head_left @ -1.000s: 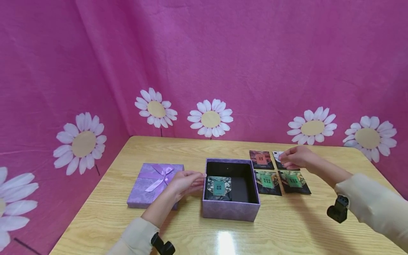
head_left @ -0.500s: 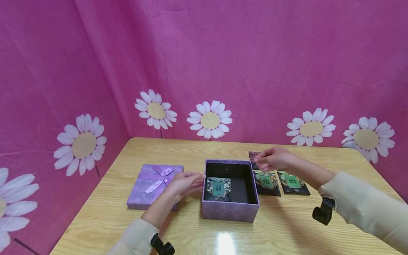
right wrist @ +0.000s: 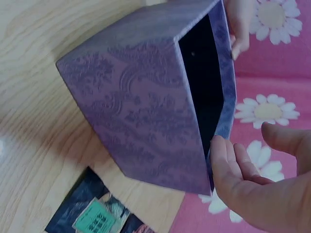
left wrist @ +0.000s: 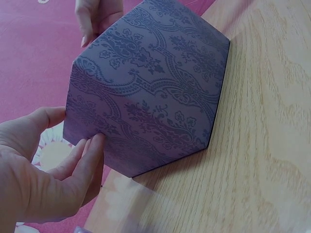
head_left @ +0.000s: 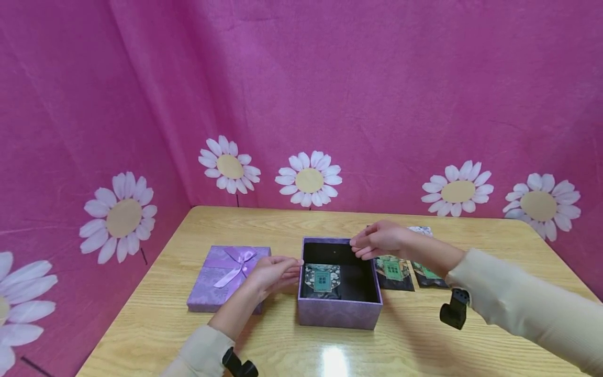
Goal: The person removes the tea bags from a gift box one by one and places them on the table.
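A lidless purple patterned gift box [head_left: 339, 313] with a black inside stands on the table. A dark sachet with a green label [head_left: 322, 281] lies at the left inside it. My left hand [head_left: 278, 272] pinches the box's left wall, thumb at the rim and fingers against the outside, as the left wrist view shows. My right hand [head_left: 383, 240] is at the box's back right corner, fingers extended and thumb apart, holding nothing. In the right wrist view its fingertips [right wrist: 217, 143] meet the rim or hover just before it; I cannot tell which.
Right of the box lie a green-labelled sachet [head_left: 394, 272], a second green-labelled sachet [head_left: 428, 275] and a whitish sachet [head_left: 422, 230], partly behind the right arm. The purple lid [head_left: 212, 285] with a ribbon bow lies left. A pink flowered cloth [head_left: 301, 94] hangs behind the table [head_left: 264, 345].
My right hand has moved left from over the whitish sachet, past the red-labelled one, to the box's back right corner. The whitish sachet still lies there. My left hand has stayed on the box.
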Motion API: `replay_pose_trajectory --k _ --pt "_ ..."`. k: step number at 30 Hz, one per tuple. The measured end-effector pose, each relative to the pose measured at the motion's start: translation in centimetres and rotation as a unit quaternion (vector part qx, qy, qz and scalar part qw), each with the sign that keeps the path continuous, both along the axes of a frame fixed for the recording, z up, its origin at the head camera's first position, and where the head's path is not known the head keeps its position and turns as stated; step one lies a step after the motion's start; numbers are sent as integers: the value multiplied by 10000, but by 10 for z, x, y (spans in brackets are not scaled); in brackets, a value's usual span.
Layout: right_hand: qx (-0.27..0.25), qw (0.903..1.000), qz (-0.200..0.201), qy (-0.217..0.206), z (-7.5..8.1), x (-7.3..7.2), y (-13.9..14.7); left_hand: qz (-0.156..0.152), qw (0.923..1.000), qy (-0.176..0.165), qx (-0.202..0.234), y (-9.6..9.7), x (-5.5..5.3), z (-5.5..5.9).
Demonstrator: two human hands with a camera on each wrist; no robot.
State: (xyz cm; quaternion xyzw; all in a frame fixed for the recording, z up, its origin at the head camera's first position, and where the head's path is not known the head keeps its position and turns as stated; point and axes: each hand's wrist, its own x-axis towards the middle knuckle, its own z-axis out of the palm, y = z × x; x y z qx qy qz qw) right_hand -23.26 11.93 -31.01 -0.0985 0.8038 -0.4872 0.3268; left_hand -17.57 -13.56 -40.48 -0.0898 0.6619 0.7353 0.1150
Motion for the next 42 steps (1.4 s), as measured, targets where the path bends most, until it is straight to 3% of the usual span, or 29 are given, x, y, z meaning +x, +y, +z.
replay_pose_trajectory --k 6,12,20,28,42 --pt "71 9987 -92 -493 -6 2 -21 -25 10000 5 -23 -1 -1 0" --pt "77 9931 -580 -1014 -17 4 -39 4 10000 64 -2 -2 -1 -1" --pt "174 9860 -1239 -1100 -41 20 -53 -14 10000 -10 -10 -1 -2 -2" --pt "127 9802 -1742 -928 -58 28 -57 14 10000 -55 -27 0 -1 -2" --pt "-181 9746 -1715 -1429 -64 20 -55 45 9999 -96 -44 0 -1 -1"
